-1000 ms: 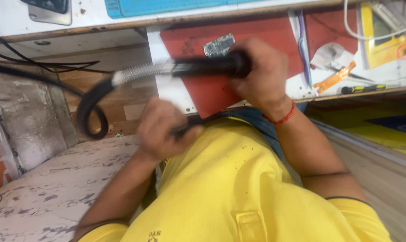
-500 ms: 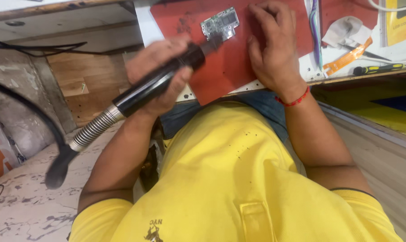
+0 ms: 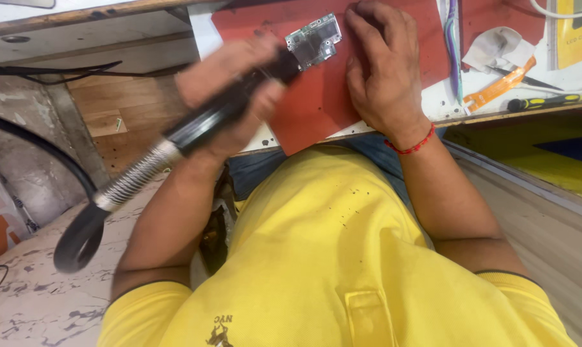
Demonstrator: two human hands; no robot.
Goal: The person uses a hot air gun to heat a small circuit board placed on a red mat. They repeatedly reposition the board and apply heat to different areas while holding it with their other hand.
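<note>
A black hot-air handpiece is gripped in the left hand, whose fingers are clenched around its body at the upper middle of the frame. Its tip is aimed at a small green circuit board lying on a red mat on the desk near the top centre. From the handpiece's rear a coiled metal spring sleeve and a thick black hose are seen running down to the lower left. The right hand is laid palm-down on the mat just right of the board, fingertips touching its edge, nothing clasped in it. A red thread bracelet is worn on that wrist. At the upper right, an orange flat strip and a yellow-and-black screwdriver are seen on the desk
</note>
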